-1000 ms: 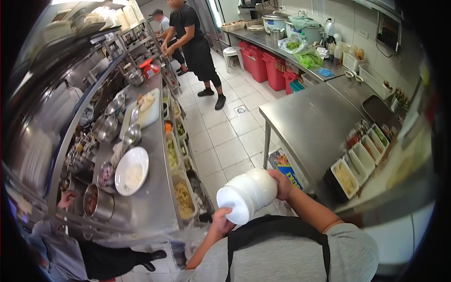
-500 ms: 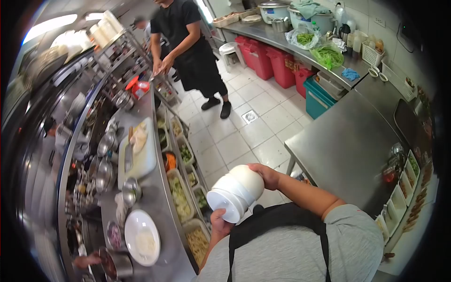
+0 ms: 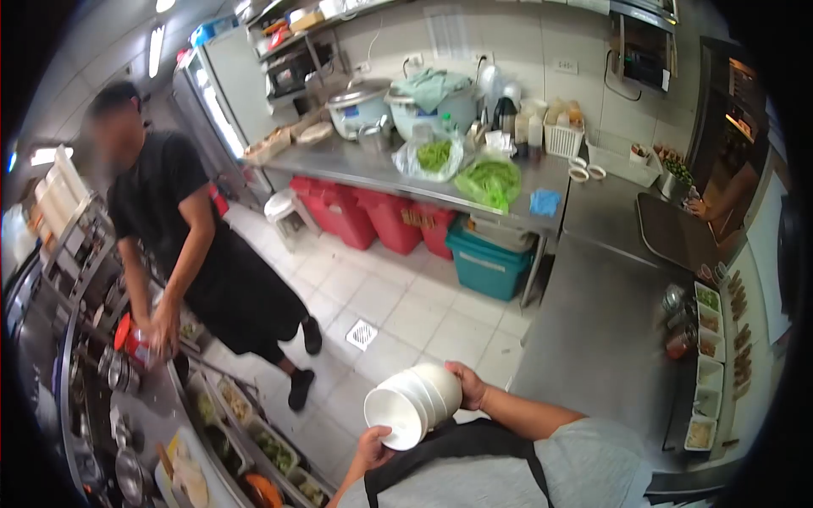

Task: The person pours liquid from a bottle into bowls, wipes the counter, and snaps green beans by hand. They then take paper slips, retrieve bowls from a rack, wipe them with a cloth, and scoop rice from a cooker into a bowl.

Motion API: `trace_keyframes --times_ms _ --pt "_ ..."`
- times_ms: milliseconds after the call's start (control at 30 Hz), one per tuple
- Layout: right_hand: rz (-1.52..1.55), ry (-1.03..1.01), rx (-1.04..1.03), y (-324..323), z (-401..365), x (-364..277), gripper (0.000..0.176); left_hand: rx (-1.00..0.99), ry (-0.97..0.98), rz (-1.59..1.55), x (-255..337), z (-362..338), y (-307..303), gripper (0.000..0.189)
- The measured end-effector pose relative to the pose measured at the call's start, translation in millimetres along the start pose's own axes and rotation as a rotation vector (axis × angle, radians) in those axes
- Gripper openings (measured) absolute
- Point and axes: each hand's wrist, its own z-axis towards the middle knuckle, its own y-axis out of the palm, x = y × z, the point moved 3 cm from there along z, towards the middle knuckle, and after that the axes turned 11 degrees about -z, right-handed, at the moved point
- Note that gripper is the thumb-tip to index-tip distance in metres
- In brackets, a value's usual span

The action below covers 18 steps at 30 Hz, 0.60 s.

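Note:
A stack of several white bowls (image 3: 415,402) lies sideways between my two hands, just in front of my apron. My left hand (image 3: 373,446) is closed on the rim at the open end, with the thumb reaching into the nearest bowl. At the other end, the fingers of my right hand (image 3: 467,386) are wrapped against the base of the last bowl. The inside of the end bowl looks empty. Some fingers of both hands are hidden behind the bowls.
Steel counter (image 3: 576,339) on the right, with a dark tray (image 3: 677,229) and small containers. A person in black (image 3: 161,195) stands at the left prep counter. Red bins (image 3: 339,216) and a teal bin (image 3: 487,262) sit under the back counter.
My view has swung to the right, bringing the back counter and right wall more into sight. The bowl stack has turned, so the end bowl's opening shows more. Both hands keep their hold.

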Motion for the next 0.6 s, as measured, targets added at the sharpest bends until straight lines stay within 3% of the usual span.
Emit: trace_keyframes --times_ms 233,367,600 --pt "-0.031 -0.103 -0.034 0 112 -87 0.048 0.09 0.113 0.122 111 71 51 0.06" --pt "-0.009 -0.154 -0.008 -11 169 -109 0.04 0.029 0.133 0.066 160 109 64 0.062" --pt "-0.006 -0.209 0.169 -30 268 -145 0.041 -0.052 0.026 0.121 264 205 33 0.063"
